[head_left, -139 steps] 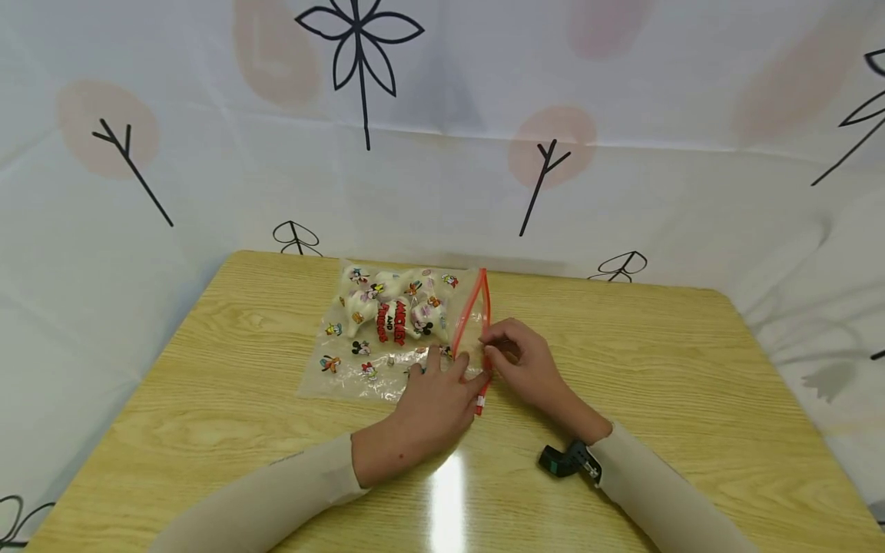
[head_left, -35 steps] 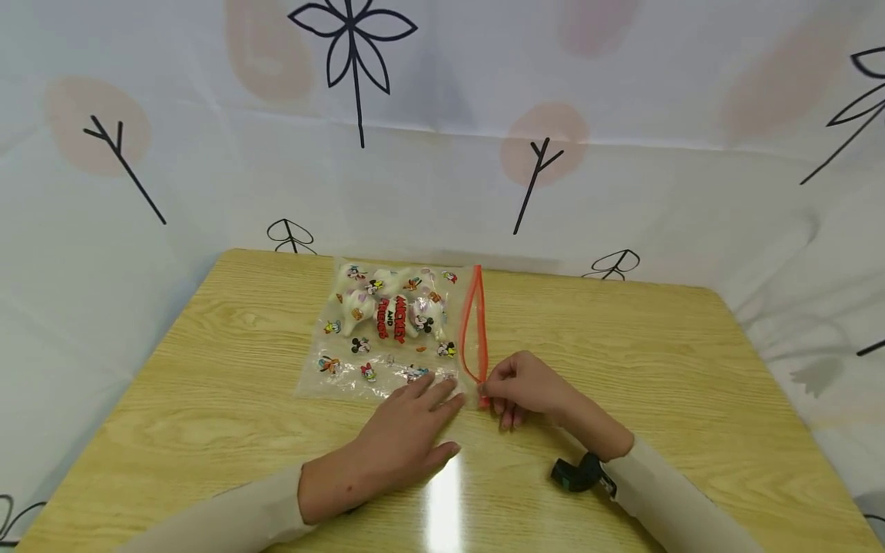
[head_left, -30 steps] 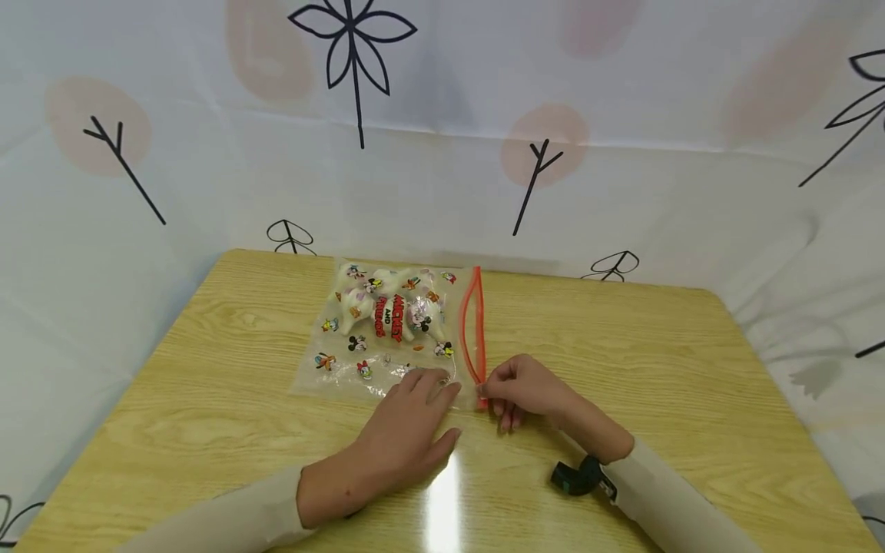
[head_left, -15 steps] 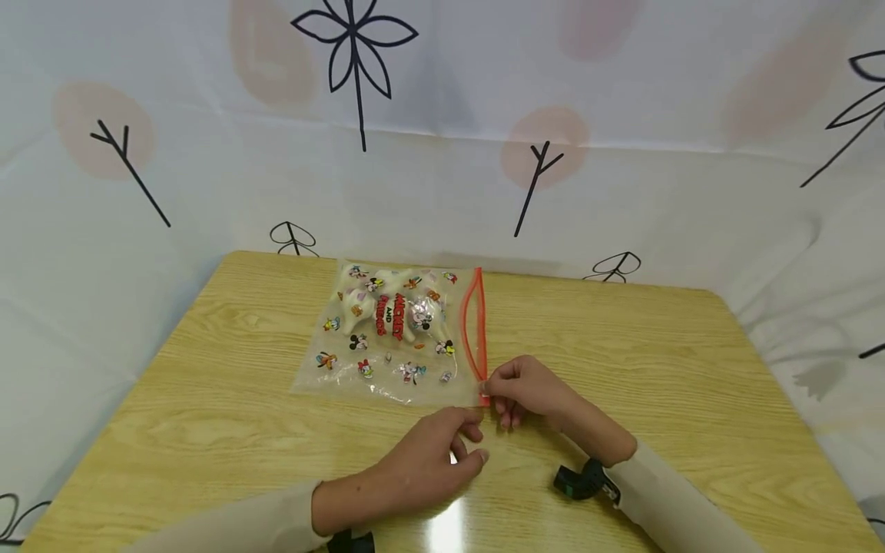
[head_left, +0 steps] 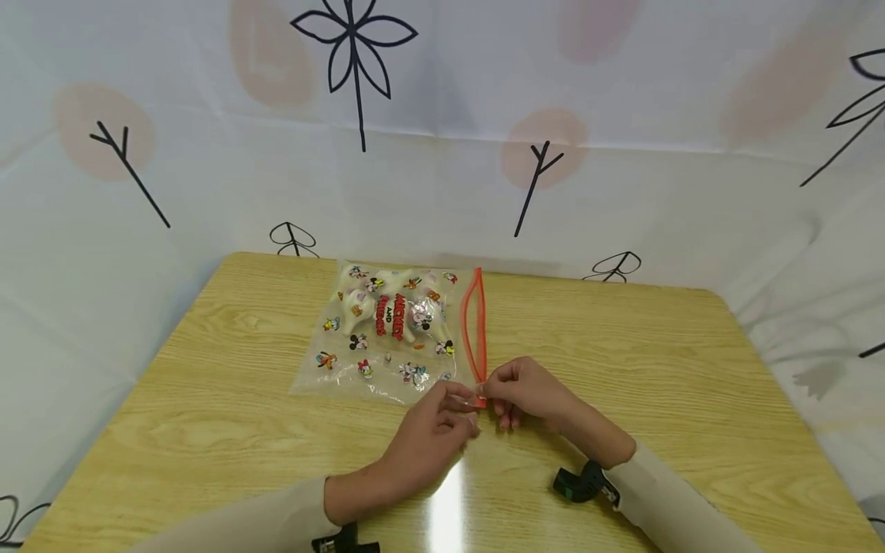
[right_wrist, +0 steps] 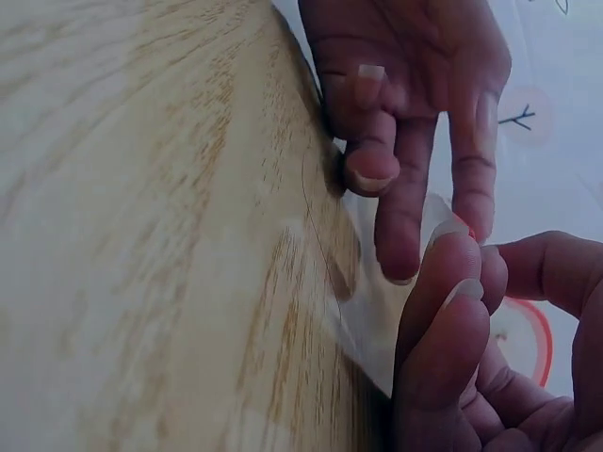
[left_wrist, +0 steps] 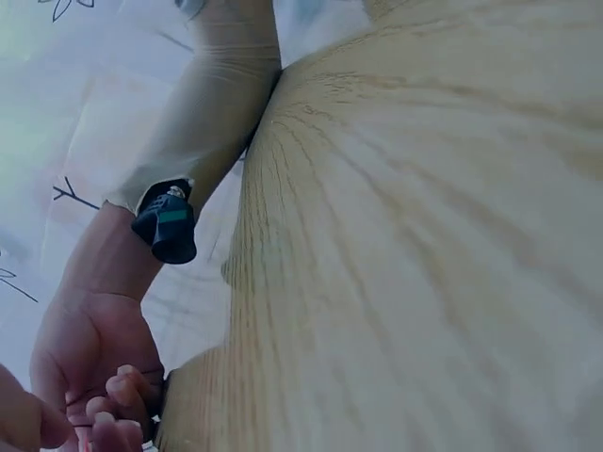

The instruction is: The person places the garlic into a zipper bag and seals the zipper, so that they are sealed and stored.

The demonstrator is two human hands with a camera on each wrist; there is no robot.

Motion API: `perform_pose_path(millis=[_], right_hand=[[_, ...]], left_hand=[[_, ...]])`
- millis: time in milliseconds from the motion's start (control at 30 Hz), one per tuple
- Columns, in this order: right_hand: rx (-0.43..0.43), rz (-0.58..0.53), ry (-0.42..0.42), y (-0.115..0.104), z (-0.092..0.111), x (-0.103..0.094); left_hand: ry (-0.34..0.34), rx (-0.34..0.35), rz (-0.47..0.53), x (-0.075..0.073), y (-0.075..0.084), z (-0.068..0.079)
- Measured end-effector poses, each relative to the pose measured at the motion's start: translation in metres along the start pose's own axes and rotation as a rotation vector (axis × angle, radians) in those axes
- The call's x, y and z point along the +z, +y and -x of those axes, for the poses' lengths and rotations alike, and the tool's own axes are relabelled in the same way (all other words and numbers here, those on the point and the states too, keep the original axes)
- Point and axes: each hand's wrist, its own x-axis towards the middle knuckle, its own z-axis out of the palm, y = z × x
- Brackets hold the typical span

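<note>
A clear zip bag printed with cartoon characters and red lettering lies flat on the table, its red zip strip at the right. The two red lines bow apart along most of the strip. Pale, rounded shapes show through the plastic; their kind is unclear. My right hand pinches the strip's near end. Beside it, my left hand reaches to the same corner, thumb apart from the fingers. In the right wrist view a fingertip of the left hand touches the red end.
The wooden table extends around the bag, with a glare streak near the front. A white patterned cloth hangs behind and at both sides. Dark wrist cameras sit on both wrists.
My left hand has lifted off the bag's near part, drawn back, then come up to the zip's near corner. My right hand earlier moved down the strip to that end and stays there.
</note>
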Motion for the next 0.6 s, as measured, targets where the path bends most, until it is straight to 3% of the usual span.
perform_pose_path(millis=[233, 600], right_hand=[[-0.009, 0.0, -0.011, 0.001, 0.0, 0.001], [-0.042, -0.021, -0.055, 0.001, 0.002, 0.005]], left_hand=[[0.056, -0.01, 0.111, 0.007, -0.004, -0.008], [0.104, -0.046, 0.198, 0.011, -0.001, -0.015]])
